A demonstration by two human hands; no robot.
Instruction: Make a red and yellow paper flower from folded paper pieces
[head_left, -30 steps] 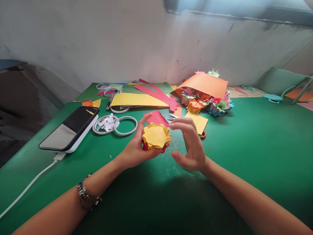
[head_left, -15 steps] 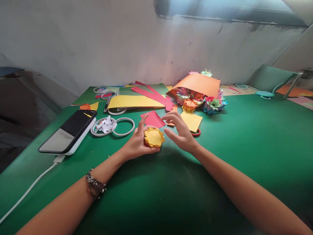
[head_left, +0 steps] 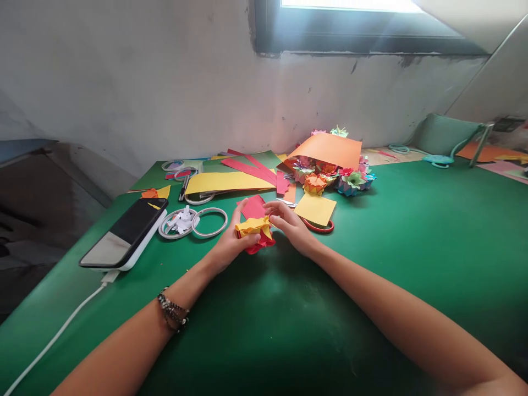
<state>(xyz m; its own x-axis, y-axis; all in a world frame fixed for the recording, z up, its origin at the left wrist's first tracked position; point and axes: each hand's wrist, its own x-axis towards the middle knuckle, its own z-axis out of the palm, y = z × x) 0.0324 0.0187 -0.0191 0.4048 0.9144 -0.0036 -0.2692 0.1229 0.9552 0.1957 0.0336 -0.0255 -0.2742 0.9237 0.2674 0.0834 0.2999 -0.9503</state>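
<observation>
Thumb and fingers of my left hand (head_left: 227,242) are closed round a small folded paper pot (head_left: 254,225), yellow at the top and red below, tilted so its side shows. On its right edge, the thumb and fingertips of my right hand (head_left: 292,226) pinch the yellow paper. A red paper square (head_left: 252,207) lies just behind the pot. To the right, a yellow paper square (head_left: 315,209) partly covers red-handled scissors (head_left: 324,227).
At left lie a phone (head_left: 126,231) with a white cable (head_left: 58,333) and tape rings (head_left: 209,223), one holding white scraps. Behind are yellow (head_left: 229,183) and red paper strips (head_left: 247,169). Finished paper flowers (head_left: 355,179) sit under an orange sheet (head_left: 330,149).
My left hand has tipped the paper pot, so its red lower part now shows. My right hand has moved in from beside it and closed on its edge. The camera view has tilted up.
</observation>
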